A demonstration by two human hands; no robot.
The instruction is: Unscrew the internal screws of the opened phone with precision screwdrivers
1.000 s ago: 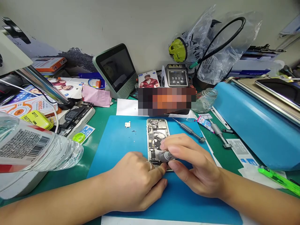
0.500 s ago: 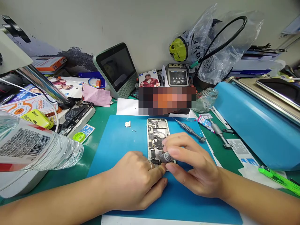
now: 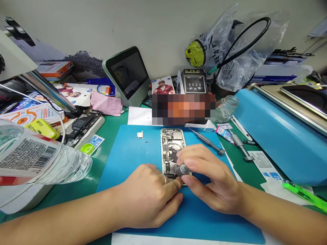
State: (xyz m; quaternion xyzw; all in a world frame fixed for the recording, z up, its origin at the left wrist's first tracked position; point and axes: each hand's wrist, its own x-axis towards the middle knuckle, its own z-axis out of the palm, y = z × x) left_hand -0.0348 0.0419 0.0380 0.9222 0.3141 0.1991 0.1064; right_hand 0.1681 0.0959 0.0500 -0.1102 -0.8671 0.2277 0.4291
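Note:
An opened smartphone point(image 3: 165, 148) lies on a blue mat point(image 3: 125, 154), its circuit board and inner parts exposed. Over its lower end, my right hand point(image 3: 212, 180) pinches a grey precision screwdriver point(image 3: 182, 169) between thumb and fingers; the tip is hidden. My left hand point(image 3: 150, 197) is closed at the phone's lower left edge, steadying it with curled fingers, the index finger reaching beside the screwdriver. The left thumb is out of sight. On the mat, left of the phone, sit a small metal plate point(image 3: 140, 135) and tiny dark bits point(image 3: 146, 142).
A second screwdriver point(image 3: 206, 140) rests right of the phone, a third point(image 3: 240, 146) farther right. A water bottle point(image 3: 58, 160) intrudes at left. Behind stand a smart display point(image 3: 127, 78) and a glass jar point(image 3: 227, 109). A blue case point(image 3: 276, 136) borders the right side.
The view has shifted very slightly. Both hands and the screwdriver keep practically the same place over the phone.

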